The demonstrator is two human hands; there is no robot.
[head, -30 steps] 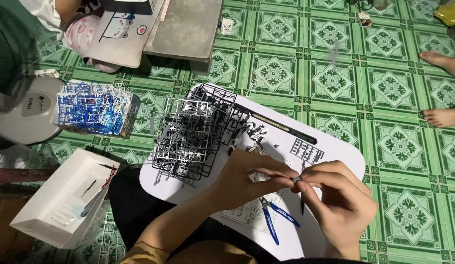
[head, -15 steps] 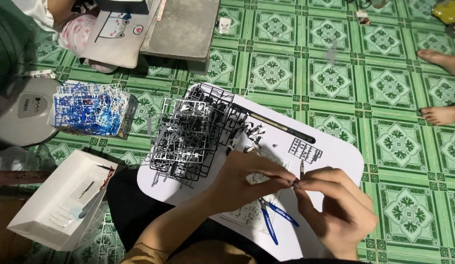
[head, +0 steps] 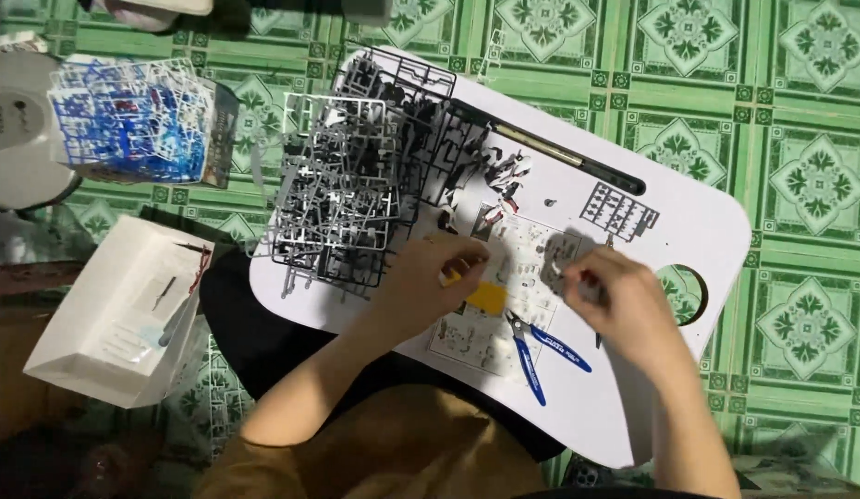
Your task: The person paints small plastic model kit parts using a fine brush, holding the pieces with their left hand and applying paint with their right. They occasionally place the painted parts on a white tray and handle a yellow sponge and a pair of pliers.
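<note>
We see even indoor light from above, moderately bright. The white lap table (head: 689,222) reads brightest, nearly washed out along its right side. Soft short shadows lie under the grey parts frames (head: 342,199). Both hands are smeared by motion blur, the right hand (head: 624,305) worst. The lower left corner falls dim. The green floor tiles (head: 809,139) look soft, slightly compressed.

A white desk (head: 689,212) sits on a floor (head: 799,139) of green tiles patterned with pale floral medallions. On the desk lie grey and black plastic part frames (head: 342,199), blue-handled cutters (head: 541,346), and a yellow piece (head: 485,296). Beside it stand blue and white part frames (head: 129,120) and a white box (head: 111,310).
</note>
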